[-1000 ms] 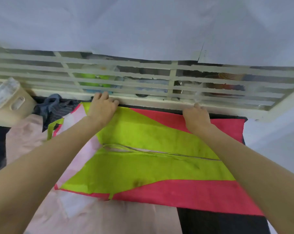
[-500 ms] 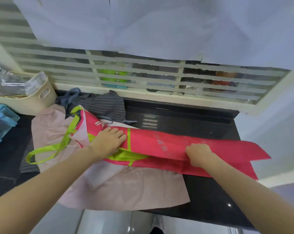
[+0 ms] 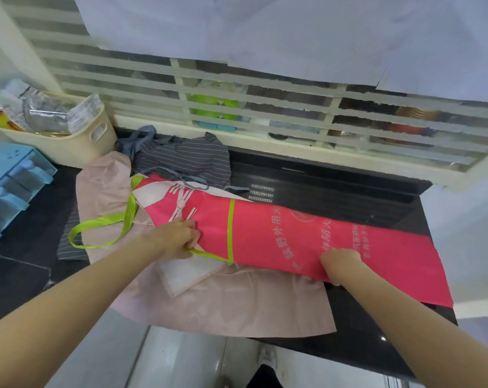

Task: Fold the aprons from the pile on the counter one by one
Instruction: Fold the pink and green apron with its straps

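On the dark counter (image 3: 335,175), w/ the slatted window behind, the pink apron (image 3: 307,236) lies as a long narrow strip running left to right, its right end reaching past the counter's right edge. Looks like the lengthwise fold is done; crosswise folds prob. still to come, so this one is maybe halfway. Left hand (image 3: 178,239) sits at the bib end, fingers curled and pinching the near edge where the green tie (image 3: 108,219) comes off; the tie loops loose to the left, not tucked yet. Right hand (image 3: 340,261) is further along the near edge, fingers curled into the fabric, holding it.

Rest of the pile isn't folded as far as I can see: a pale pink apron (image 3: 237,303) is spread flat under the strip and hangs over the front edge, and a grey striped apron (image 3: 186,161) is bunched at the back-left. No finished stack in view. So at least two more to do after this, poss. more hidden underneath.
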The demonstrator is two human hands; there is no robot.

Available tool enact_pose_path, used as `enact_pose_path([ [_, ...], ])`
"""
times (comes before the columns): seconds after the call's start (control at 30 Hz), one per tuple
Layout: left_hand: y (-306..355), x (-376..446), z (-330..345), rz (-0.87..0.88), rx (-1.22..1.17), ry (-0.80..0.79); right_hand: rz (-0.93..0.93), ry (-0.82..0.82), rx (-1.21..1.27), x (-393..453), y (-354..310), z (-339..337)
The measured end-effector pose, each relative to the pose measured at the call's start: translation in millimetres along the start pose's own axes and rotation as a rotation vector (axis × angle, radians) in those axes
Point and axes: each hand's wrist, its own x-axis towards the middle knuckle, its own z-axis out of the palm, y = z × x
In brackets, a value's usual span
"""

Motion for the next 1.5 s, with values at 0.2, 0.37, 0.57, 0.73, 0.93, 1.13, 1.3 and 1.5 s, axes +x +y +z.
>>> enact_pose_path([
  [0.2, -34.3, 3.1, -19.1, -0.046, -0.327, 0.356, -0.266, 0.044, 0.243, 9.8, -21.6, -75.6],
  [0.37, -49.3, 32.9, -40.5, -0.165, -0.154, 0.198, -0.392, 0.380, 0.340, 48.7, -66.3, -128.4],
  [0.57, -61.7, 69.9, -38.1, -0.206, -0.208, 0.042, -0.313, 0.279, 0.505, 82.7, -89.1, -138.2],
  [0.73, -73.6, 83.5, -36.1, -0.177, -0.200, -0.019, -0.333, 0.195, 0.757, 97.1, -78.1, -138.4],
  [0.93, -89.8, 57.7, -67.7, -0.266, -0.133, 0.192, -0.400, 0.143, 0.962, 105.3, -59.6, -150.1],
  [1.13, -149.0, 17.3, -108.2, -0.617, 0.110, 0.502, -0.570, -0.066, 0.687, 90.6, -62.8, -176.0],
  [1.3, -149.0, 16.7, -127.4, -0.741, -0.198, 0.848, -0.438, 0.278, 1.129, 108.6, -86.4, -173.7],
  [1.5, -57.3, 41.7, -59.5, -0.277, -0.198, 0.321, -0.272, 0.124, 0.954, 110.4, -81.1, -136.1],
])
